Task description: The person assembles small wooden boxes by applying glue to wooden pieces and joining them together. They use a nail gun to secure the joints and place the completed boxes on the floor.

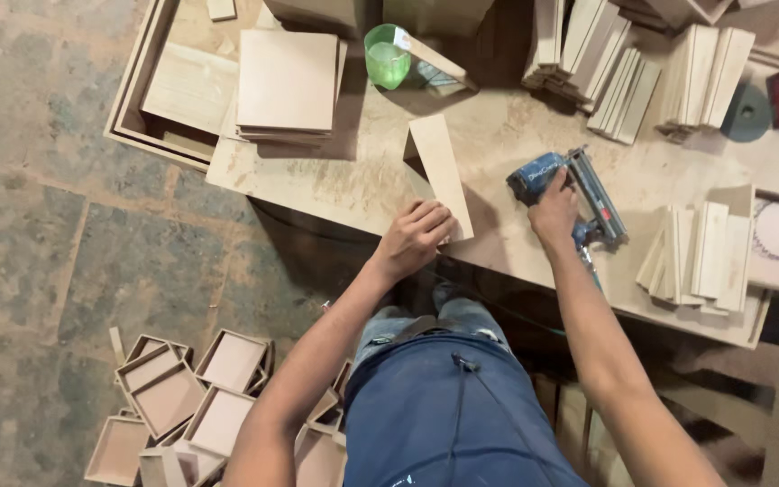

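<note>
Pale wooden slat (441,171) runs away from his gripping left hand (415,236); right hand (554,213) clutches the blue nail gun (570,185) beside it.

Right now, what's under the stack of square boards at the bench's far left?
The stack of square boards rests on the workbench edge and overlaps a shallow wooden tray. What lies directly beneath it is covered.

Single head view, steep downward, close over workbench (516,135) edge.
</note>
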A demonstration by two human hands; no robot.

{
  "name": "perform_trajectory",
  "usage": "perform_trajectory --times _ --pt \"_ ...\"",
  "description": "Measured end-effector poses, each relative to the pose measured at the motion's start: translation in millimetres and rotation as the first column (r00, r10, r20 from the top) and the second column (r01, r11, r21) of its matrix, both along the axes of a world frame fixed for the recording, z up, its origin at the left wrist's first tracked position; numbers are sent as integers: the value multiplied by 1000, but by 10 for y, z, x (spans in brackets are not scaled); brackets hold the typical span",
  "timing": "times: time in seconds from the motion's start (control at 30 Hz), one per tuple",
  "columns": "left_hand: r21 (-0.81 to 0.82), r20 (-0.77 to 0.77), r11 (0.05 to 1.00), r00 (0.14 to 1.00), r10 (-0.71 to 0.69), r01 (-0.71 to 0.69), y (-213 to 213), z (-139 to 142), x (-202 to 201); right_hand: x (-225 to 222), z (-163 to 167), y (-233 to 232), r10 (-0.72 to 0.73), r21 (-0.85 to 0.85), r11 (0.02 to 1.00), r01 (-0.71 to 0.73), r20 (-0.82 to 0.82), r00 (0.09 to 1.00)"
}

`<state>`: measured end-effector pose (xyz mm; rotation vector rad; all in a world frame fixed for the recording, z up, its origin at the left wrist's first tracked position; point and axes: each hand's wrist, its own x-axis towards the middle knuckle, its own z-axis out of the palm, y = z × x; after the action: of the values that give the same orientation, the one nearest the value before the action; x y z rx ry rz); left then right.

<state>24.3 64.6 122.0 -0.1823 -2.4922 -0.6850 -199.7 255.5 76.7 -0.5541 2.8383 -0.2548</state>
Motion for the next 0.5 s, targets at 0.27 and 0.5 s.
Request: perform_trajectory --times 0.27,0.5 --pt "-52 -17 997 999 47 -48 -11 -27 50 31 86 77 -84 -113 991 75 -73 994" --pt "-32 -51 999 998 43 -44 -47 6 31 -20 56 139 -105 -222 972 83 -88 991"
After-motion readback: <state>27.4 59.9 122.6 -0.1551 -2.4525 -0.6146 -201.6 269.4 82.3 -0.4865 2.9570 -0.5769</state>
